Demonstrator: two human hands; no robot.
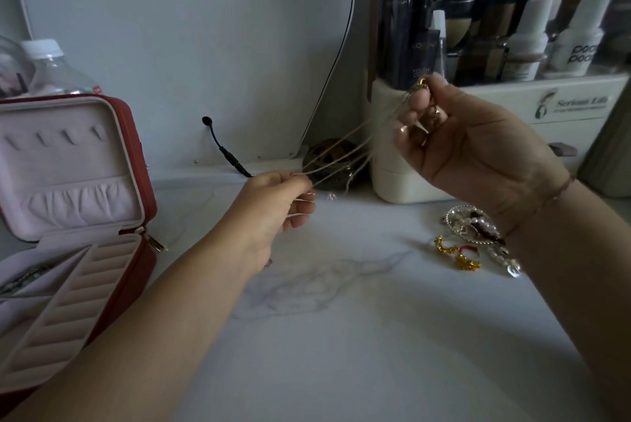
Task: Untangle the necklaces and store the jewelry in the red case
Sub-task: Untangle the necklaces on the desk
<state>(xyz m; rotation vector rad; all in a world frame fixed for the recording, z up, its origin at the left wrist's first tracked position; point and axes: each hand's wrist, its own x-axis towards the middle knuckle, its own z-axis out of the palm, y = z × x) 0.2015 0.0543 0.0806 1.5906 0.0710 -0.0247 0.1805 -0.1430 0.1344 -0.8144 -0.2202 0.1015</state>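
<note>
Several thin gold necklace chains [345,151] stretch taut in the air between my two hands above the marble table. My left hand [276,206] pinches their lower ends, and a small pendant [332,197] dangles just beside its fingers. My right hand [471,141], raised higher and to the right, grips the upper ends with clasps and pendants bunched in its fingers. The red jewelry case [136,189] stands open at the left, with a pink lining, ring rolls in front and a dark chain in its left compartment.
Gold hoop earrings [457,254], a red-and-white earring and a pearl piece [478,223] lie on the table under my right wrist. A cream cosmetics organizer [512,104] full of bottles stands behind. A mirror, a black cable [222,151] and a plastic bottle [51,70] line the back.
</note>
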